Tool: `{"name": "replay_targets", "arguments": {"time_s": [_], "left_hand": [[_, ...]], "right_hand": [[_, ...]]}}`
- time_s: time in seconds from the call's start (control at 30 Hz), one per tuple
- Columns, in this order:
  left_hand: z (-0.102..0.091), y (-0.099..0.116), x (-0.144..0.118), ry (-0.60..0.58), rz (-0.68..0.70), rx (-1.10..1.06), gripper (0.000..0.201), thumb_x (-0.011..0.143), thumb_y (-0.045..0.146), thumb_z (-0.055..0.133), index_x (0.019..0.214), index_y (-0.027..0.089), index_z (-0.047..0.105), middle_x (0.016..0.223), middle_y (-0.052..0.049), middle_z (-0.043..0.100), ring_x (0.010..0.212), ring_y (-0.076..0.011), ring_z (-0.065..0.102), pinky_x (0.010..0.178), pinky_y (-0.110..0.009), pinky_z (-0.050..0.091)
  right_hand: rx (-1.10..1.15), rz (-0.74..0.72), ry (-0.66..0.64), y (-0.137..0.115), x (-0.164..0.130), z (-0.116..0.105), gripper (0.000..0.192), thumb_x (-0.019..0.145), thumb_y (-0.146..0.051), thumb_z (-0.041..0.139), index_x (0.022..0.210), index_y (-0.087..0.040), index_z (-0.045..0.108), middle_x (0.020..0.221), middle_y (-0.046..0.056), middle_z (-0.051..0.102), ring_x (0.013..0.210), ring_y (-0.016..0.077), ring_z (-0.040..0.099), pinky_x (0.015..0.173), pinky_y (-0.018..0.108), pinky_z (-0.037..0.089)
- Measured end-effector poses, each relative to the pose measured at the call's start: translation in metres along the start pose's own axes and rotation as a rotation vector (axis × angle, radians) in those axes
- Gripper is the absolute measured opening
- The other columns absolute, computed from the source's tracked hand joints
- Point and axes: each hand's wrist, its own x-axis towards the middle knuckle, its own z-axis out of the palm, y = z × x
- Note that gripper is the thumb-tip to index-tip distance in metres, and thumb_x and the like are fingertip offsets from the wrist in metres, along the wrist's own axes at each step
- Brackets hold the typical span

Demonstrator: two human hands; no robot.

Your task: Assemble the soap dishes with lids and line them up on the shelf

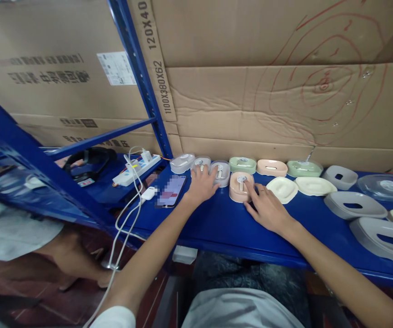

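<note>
My left hand, fingers spread, rests over two grey oval plastic boxes with clear lids. Its fingertips lie on the left grey box, and its thumb reaches the right grey box. A pink oval box with a clear, round-stickered lid stands closer to me. My right hand lies beside it, index finger touching the lid and the other fingers apart. Neither hand grips anything. Behind are another grey box, a green box and a pink box.
Cream oval pieces and grey shells lie to the right, with a clear lid. A phone, a white earbud case, cables and a power strip lie left. Blue shelf posts stand before cardboard. A person's leg shows at left.
</note>
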Motion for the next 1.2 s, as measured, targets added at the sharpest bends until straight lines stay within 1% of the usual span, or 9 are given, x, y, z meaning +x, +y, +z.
{"name": "replay_targets", "arguments": {"time_s": [0.23, 0.43, 0.53, 0.6, 0.7, 0.8, 0.9, 1.03, 1.2], "left_hand": [[0.003, -0.011, 0.009, 0.035, -0.016, 0.057, 0.076, 0.108, 0.056, 0.054, 0.174, 0.023, 0.036, 0.167, -0.024, 0.046, 0.156, -0.0502, 0.039, 0.126, -0.066, 0.033], [0.002, -0.026, 0.020, -0.084, -0.009, -0.040, 0.077, 0.107, 0.041, 0.057, 0.176, 0.024, 0.028, 0.179, -0.022, 0.031, 0.166, -0.0481, 0.025, 0.132, -0.064, 0.024], [-0.003, -0.044, 0.030, -0.127, -0.011, -0.154, 0.087, 0.103, 0.056, 0.061, 0.177, 0.024, 0.026, 0.182, -0.020, 0.028, 0.168, -0.0460, 0.024, 0.133, -0.060, 0.025], [-0.008, -0.061, 0.040, -0.114, -0.090, -0.210, 0.094, 0.099, 0.073, 0.057, 0.176, 0.026, 0.029, 0.182, -0.019, 0.029, 0.168, -0.0469, 0.023, 0.133, -0.060, 0.026], [-0.013, -0.087, 0.053, -0.105, -0.299, -0.224, 0.111, 0.088, 0.093, 0.052, 0.174, 0.026, 0.034, 0.182, -0.019, 0.027, 0.169, -0.0538, 0.013, 0.132, -0.069, 0.020], [-0.013, -0.102, 0.059, -0.209, -0.452, -0.221, 0.124, 0.078, 0.102, 0.052, 0.175, 0.027, 0.033, 0.185, -0.020, 0.017, 0.167, -0.0596, 0.008, 0.130, -0.076, 0.015], [-0.007, -0.100, 0.058, -0.259, -0.470, -0.184, 0.128, 0.077, 0.101, 0.055, 0.177, 0.027, 0.027, 0.186, -0.021, 0.013, 0.166, -0.0620, 0.011, 0.129, -0.077, 0.018], [0.000, -0.081, 0.054, -0.213, -0.449, -0.120, 0.113, 0.088, 0.095, 0.043, 0.177, 0.026, 0.029, 0.183, -0.022, 0.021, 0.164, -0.0607, 0.019, 0.128, -0.074, 0.023], [-0.005, -0.065, 0.052, -0.238, -0.434, -0.116, 0.108, 0.090, 0.093, 0.040, 0.175, 0.026, 0.033, 0.183, -0.021, 0.022, 0.165, -0.0608, 0.016, 0.127, -0.075, 0.023]], "right_hand": [[-0.003, 0.019, -0.034, 0.000, 0.000, 0.000, 0.068, 0.112, -0.037, 0.044, 0.173, -0.012, 0.027, 0.140, 0.027, 0.058, 0.120, 0.0399, 0.065, 0.099, 0.053, 0.056], [0.013, 0.009, -0.005, 0.002, -0.002, 0.002, 0.070, 0.111, -0.038, 0.046, 0.173, -0.012, 0.026, 0.139, 0.027, 0.059, 0.120, 0.0394, 0.065, 0.099, 0.052, 0.056], [0.013, -0.003, 0.015, 0.003, -0.002, 0.003, 0.072, 0.111, -0.038, 0.046, 0.174, -0.012, 0.024, 0.138, 0.027, 0.060, 0.119, 0.0395, 0.064, 0.100, 0.053, 0.056], [0.011, -0.004, 0.025, 0.003, -0.002, 0.004, 0.073, 0.111, -0.038, 0.046, 0.175, -0.012, 0.023, 0.138, 0.027, 0.060, 0.118, 0.0395, 0.064, 0.100, 0.053, 0.056], [0.012, -0.005, 0.025, 0.003, -0.002, 0.005, 0.072, 0.111, -0.038, 0.046, 0.174, -0.011, 0.024, 0.137, 0.027, 0.060, 0.118, 0.0397, 0.064, 0.100, 0.053, 0.057], [0.022, -0.013, 0.034, 0.004, -0.002, 0.006, 0.072, 0.111, -0.038, 0.047, 0.174, -0.010, 0.025, 0.138, 0.027, 0.060, 0.120, 0.0402, 0.064, 0.101, 0.054, 0.056], [0.022, -0.016, 0.034, 0.004, -0.002, 0.007, 0.071, 0.111, -0.038, 0.047, 0.173, -0.010, 0.026, 0.137, 0.027, 0.060, 0.119, 0.0400, 0.064, 0.100, 0.053, 0.057], [0.019, -0.007, 0.029, 0.002, -0.002, 0.004, 0.071, 0.111, -0.038, 0.046, 0.173, -0.011, 0.025, 0.136, 0.027, 0.061, 0.118, 0.0395, 0.064, 0.099, 0.053, 0.057], [0.002, -0.001, 0.001, 0.000, -0.001, 0.000, 0.068, 0.112, -0.037, 0.046, 0.171, -0.009, 0.029, 0.134, 0.026, 0.060, 0.116, 0.0382, 0.064, 0.102, 0.052, 0.055]]}}
